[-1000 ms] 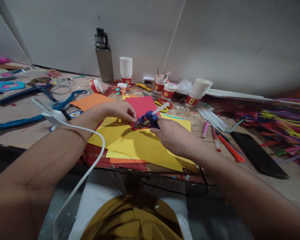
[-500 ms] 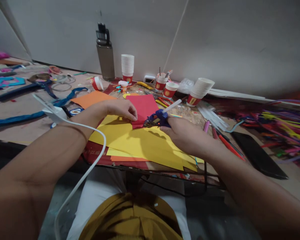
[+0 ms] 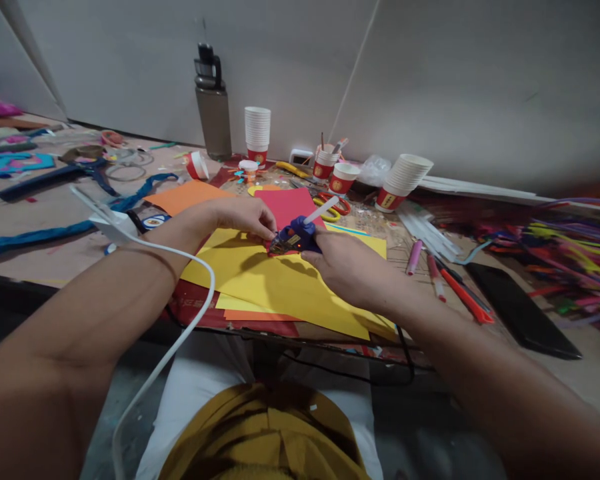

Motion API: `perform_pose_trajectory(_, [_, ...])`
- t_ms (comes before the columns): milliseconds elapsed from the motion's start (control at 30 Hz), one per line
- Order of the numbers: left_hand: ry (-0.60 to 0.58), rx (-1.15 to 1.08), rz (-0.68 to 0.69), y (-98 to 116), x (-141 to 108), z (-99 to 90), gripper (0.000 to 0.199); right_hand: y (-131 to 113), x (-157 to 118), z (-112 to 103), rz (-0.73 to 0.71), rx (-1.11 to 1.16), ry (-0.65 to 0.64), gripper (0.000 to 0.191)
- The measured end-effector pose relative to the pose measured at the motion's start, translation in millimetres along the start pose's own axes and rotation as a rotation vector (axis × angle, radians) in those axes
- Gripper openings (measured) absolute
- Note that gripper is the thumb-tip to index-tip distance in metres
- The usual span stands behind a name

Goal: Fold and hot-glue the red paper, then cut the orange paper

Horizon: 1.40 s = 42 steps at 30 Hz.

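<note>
My right hand [image 3: 343, 263] is wrapped round a blue glue gun [image 3: 300, 233] with a white glue stick standing out of its back. The gun's nozzle points left, close to the fingertips of my left hand [image 3: 253, 219]. Those fingers are pinched together at the left edge of a red sheet [image 3: 287, 203]; whatever is between them is too small to make out. Under both hands lie yellow sheets [image 3: 260, 280]. An orange sheet [image 3: 185, 195] sits behind my left wrist.
Paper cup stacks [image 3: 257, 133] and a dark bottle [image 3: 213, 120] stand at the back. Scissors [image 3: 333, 208] lie behind the gun. On the right are markers [image 3: 414, 258] and a black phone [image 3: 523, 310]. A white cable [image 3: 207, 293] crosses my left forearm.
My right hand has moved left with the glue gun, bringing the nozzle up to my left fingertips. My left hand has stayed nearly in place.
</note>
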<state>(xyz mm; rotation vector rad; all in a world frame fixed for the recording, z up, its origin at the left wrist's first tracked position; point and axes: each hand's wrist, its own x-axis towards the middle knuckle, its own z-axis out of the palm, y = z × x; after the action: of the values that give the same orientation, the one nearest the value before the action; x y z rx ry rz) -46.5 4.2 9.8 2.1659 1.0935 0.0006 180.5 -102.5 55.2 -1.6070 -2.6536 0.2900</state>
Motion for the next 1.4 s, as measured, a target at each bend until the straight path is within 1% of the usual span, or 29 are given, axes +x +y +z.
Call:
perform_pose_trajectory(200, [0.017, 0.055, 0.029, 2.0, -1.9, -0.8, 0.029, -0.8, 4.0, 4.4, -0.022, -0.026, 0.032, 0.028])
perform_pose_trajectory(300, [0.011, 0.036, 0.027, 0.2, -1.4, -0.8, 0.032, 0.1, 3.5, 5.5, -0.020, -0.025, 0.030, 0.028])
perform_pose_trajectory(433, [-0.016, -0.007, 0.006, -2.1, -0.1, -0.6, 0.036, 5.6, -1.8, 1.8, 0.033, -0.039, 0.014, 0.029])
perform_pose_trajectory(633, [0.008, -0.010, -0.010, 2.5, -1.9, -0.6, 0.032, 24.9, -12.1, -8.5, 0.165, -0.093, -0.002, 0.031])
perform_pose_trajectory(733, [0.004, 0.003, -0.016, 5.3, -3.0, -0.9, 0.031, 31.5, -15.3, -9.5, 0.194, -0.105, -0.005, 0.032])
perform_pose_trajectory(800, [-0.001, 0.012, -0.015, 6.3, -3.3, -1.0, 0.031, 30.8, -16.0, -8.5, 0.204, -0.093, -0.004, 0.032])
perform_pose_trajectory(867, [-0.013, 0.007, -0.018, 6.7, -3.3, -1.0, 0.031, 26.1, -15.1, -6.3, 0.189, -0.069, 0.001, 0.031])
perform_pose_trajectory(1000, [-0.020, -0.006, -0.038, 6.7, -3.0, -0.3, 0.033, 14.3, -9.7, -0.6, 0.098, -0.036, 0.009, 0.027])
perform_pose_trajectory(1100, [-0.021, -0.011, -0.039, 7.2, -3.3, 0.1, 0.034, 11.9, -7.2, 1.2, 0.068, -0.025, 0.008, 0.028])
perform_pose_trajectory(1200, [-0.014, 0.013, -0.028, 8.2, -4.1, 0.2, 0.032, 17.7, -9.3, -1.3, 0.110, -0.035, 0.002, 0.028])
perform_pose_trajectory(1333, [-0.012, 0.020, -0.036, 8.0, -4.5, 0.3, 0.031, 33.3, -15.6, -7.7, 0.196, -0.090, 0.001, 0.032])
perform_pose_trajectory(1400, [-0.017, 0.010, -0.043, 7.2, -4.0, 0.4, 0.031, 40.4, -18.3, -10.3, 0.215, -0.123, 0.001, 0.033])
